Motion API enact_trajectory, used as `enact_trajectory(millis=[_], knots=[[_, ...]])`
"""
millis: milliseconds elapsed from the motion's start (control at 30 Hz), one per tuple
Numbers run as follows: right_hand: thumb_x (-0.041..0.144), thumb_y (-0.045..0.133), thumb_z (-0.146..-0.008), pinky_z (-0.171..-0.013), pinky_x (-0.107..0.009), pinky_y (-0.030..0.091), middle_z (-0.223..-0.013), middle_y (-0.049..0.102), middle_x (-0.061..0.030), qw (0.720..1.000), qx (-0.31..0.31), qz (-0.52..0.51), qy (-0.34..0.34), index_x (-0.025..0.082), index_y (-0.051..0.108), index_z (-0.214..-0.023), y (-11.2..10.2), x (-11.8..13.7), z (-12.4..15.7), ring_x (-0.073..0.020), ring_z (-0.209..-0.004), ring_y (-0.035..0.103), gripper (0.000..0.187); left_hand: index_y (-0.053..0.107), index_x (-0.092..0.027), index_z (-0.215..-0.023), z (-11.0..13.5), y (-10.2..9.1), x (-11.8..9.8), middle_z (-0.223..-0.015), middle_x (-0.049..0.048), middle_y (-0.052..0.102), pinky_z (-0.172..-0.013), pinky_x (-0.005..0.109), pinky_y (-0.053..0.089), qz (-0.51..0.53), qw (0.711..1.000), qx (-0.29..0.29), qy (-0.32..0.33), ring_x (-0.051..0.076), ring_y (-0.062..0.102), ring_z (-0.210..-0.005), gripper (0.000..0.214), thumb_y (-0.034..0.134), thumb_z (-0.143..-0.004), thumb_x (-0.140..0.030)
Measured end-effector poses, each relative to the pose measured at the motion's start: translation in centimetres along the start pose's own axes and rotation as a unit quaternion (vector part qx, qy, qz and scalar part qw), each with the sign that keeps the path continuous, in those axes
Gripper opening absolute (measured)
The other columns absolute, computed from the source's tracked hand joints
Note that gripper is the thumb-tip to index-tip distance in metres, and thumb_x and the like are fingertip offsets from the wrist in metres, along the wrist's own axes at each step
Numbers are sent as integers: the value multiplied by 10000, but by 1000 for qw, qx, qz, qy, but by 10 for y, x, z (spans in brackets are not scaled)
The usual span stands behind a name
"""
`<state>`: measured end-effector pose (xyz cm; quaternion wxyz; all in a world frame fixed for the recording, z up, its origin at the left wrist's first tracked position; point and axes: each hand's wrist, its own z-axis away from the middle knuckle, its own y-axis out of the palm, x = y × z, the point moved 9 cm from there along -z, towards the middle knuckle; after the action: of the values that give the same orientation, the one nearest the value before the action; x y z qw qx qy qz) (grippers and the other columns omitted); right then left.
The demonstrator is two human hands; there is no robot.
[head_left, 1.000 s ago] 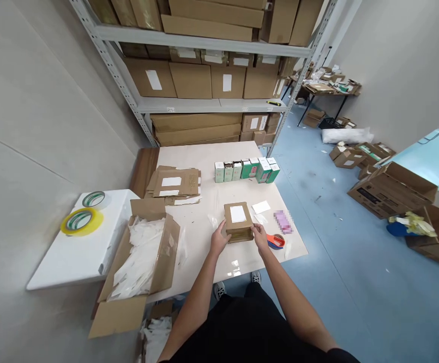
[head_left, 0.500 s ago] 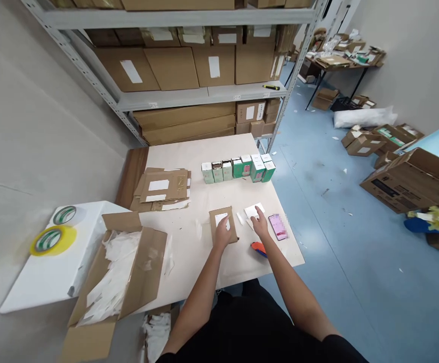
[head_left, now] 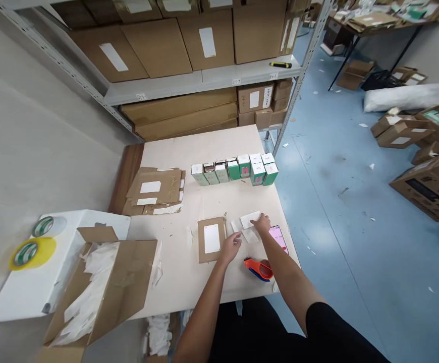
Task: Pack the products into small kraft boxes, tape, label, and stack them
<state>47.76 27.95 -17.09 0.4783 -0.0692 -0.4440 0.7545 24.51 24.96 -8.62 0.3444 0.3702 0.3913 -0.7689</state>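
Observation:
A flat cardboard mailer [head_left: 202, 252] with a white label on it lies in front of me. Beside its right edge hovers my left hand [head_left: 231, 246], fingers loosely apart and holding nothing. My right hand [head_left: 261, 223] is at the right end of a small white stack of paper [head_left: 249, 220], thumb and fingers closing on its edge. Thin white scraps [head_left: 250, 235] lie between the hands. Under my right forearm are an orange-and-blue tape dispenser [head_left: 258, 269] and a phone [head_left: 279, 238] with a pink screen, partly covered.
A row of green and white boxes [head_left: 238, 169] stands farther back. Flattened cardboard [head_left: 162, 184] is piled at left. An open carton [head_left: 132, 277] of white packing paper and tape rolls [head_left: 25, 253] sit farther left. Shelving [head_left: 204, 78] with cartons rises behind.
My left hand has come off the cardboard mailer and moved right of it. My right hand has lowered onto the white paper stack. The camera view has moved closer to the table.

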Motion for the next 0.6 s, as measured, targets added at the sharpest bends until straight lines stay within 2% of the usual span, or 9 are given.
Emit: enact_trajectory(millis=[67, 167, 333, 467, 600], knots=[[426, 806, -796, -941, -378, 478, -1368, 581, -211, 999, -26, 28, -1, 166, 525, -1351, 1, 3, -6, -340, -1277, 556, 675, 708, -185, -1270, 2, 0, 6, -1225, 114, 746, -899, 363, 564, 2, 1000, -1, -7, 206, 705, -951, 414, 610, -873, -251], [368, 790, -820, -924, -369, 464, -1308, 619, -199, 999, -26, 37, -1, 159, 517, -1327, 1, 3, -12, -322, -1213, 592, 613, 719, -187, -1245, 3, -2, 10, -1212, 108, 755, -906, 372, 566, 4, 1000, -7, -8, 208, 710, -951, 404, 614, -860, -250], [242, 599, -957, -872, -323, 434, -1241, 677, -173, 996, -30, 57, -68, 166, 614, -1225, -26, 12, -12, -281, -1163, 620, 279, 735, -188, -1203, -3, 0, 5, -1167, 101, 771, -904, 358, 565, 6, 1000, -11, -20, 209, 718, -966, 368, 614, -856, -212], [235, 515, -992, -754, -293, 410, -1118, 726, -136, 993, -21, 39, -113, 197, 678, -1134, -55, 15, 2, -246, -1003, 666, 219, 739, -192, -1190, -12, -1, -15, -1192, 96, 762, -902, 348, 562, -4, 1000, -25, -5, 202, 709, -972, 351, 599, -868, -198], [277, 530, -949, -665, -283, 372, -852, 720, -70, 975, -17, -31, -220, 228, 692, -888, -84, 24, 36, -221, -791, 636, 180, 691, -205, -1305, -26, -14, -56, -1354, 103, 682, -906, 342, 552, -39, 995, -75, 44, 202, 683, -1029, 496, 583, -826, -138]])
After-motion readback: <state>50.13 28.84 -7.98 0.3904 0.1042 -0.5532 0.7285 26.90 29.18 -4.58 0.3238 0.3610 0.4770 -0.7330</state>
